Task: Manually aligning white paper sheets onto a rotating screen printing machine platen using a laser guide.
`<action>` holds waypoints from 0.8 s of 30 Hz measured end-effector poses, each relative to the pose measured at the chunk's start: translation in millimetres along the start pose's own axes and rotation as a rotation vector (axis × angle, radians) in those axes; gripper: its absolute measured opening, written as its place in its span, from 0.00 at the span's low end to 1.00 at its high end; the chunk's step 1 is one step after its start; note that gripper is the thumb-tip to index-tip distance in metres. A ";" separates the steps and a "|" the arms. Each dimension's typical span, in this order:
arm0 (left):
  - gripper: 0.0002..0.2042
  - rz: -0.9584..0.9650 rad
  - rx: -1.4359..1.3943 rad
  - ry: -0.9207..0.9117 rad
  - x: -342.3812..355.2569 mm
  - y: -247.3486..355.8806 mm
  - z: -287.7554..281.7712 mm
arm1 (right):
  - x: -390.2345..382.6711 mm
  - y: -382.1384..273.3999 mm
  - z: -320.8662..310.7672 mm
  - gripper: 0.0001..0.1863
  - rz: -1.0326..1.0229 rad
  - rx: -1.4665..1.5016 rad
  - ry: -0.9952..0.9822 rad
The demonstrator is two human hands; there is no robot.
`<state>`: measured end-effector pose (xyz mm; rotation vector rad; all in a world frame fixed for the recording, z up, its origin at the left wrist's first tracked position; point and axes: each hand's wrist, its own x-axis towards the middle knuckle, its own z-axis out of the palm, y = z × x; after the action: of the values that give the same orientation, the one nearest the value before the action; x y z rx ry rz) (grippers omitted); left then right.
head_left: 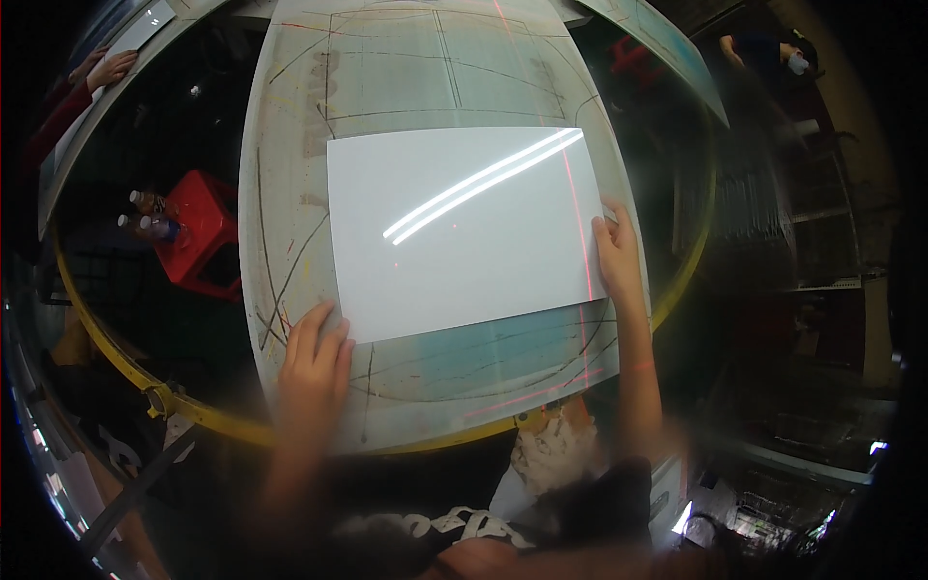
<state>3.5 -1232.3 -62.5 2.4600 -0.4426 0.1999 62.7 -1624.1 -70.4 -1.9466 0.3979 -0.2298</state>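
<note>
A glossy white sheet [464, 242] lies slightly askew on a long pale board [280, 203] marked with dark drawn lines. Two bright light streaks reflect off the sheet, and a red light line crosses its right side. My right hand [620, 253] grips the right edge, thumb on top and fingers along the side. At the lower left corner is my left hand [315, 358], its fingers stretched out and their tips touching or very close to the sheet. Nothing shows in the left palm, which faces down.
A yellow curved rail [227, 422] runs below the board. To the left stands a red stool [205, 232] with several bottles [159, 227]. Another person's hand [113, 70] touches a board at upper left; a person [764, 53] is at upper right. A crumpled pale cloth [556, 449] sits below the board.
</note>
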 end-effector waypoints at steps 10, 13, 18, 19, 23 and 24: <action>0.09 -0.024 -0.007 0.013 -2.1 1.5 3.9 | 5.2 12.9 1.0 0.20 0.012 -0.010 0.015; 0.09 -0.022 -0.004 0.009 -1.2 1.9 3.2 | 5.6 12.3 0.6 0.20 -0.007 -0.057 0.014; 0.09 -0.040 0.012 -0.004 -0.8 2.5 1.1 | 1.2 0.9 5.2 0.19 -0.050 -0.119 0.045; 0.09 -0.040 0.009 -0.005 -1.0 2.4 1.2 | 1.7 0.7 5.1 0.19 -0.129 -0.251 0.071; 0.09 -0.046 0.019 -0.013 -0.9 3.0 1.7 | 1.9 -1.0 7.5 0.18 -0.252 -0.428 0.120; 0.09 -0.047 0.019 -0.014 -0.4 3.4 1.5 | 1.6 -1.8 8.3 0.18 -0.249 -0.432 0.121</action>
<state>1.9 -1235.6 -61.9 2.4893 -0.3907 0.1687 67.3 -1617.0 -72.1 -2.4179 0.2989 -0.4547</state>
